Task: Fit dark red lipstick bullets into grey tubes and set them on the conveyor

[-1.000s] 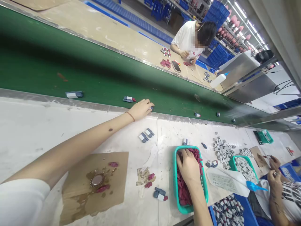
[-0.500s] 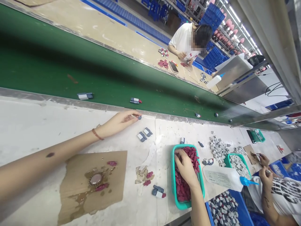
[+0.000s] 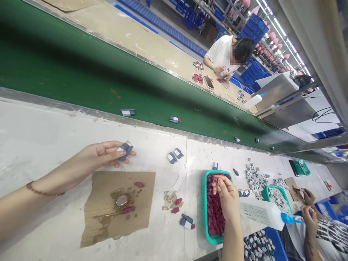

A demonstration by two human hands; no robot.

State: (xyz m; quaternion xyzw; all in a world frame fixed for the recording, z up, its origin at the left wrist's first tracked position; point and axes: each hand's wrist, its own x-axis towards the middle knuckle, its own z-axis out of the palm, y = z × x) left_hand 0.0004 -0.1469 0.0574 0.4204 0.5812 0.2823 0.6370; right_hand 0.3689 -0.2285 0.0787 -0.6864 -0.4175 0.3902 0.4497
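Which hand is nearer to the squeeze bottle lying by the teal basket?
Right. The right hand is in the teal basket of red pieces, just beside the squeeze bottle. The left hand is far off, above the cardboard, holding a small grey piece.

The desk (image 3: 40,137) top is a pale, matt surface, scuffed and stained. The conveyor belt (image 3: 81,72) is matt green, rubber-like, edged by a dull metal strip (image 3: 152,127). The cardboard sheet (image 3: 141,210) is brown, rough and blotched with glossy residue. The basket (image 3: 203,203) is glossy teal plastic mesh holding matt red pieces (image 3: 214,214). The small part (image 3: 125,149) is smooth grey plastic. The bottle (image 3: 258,213) is translucent white plastic.
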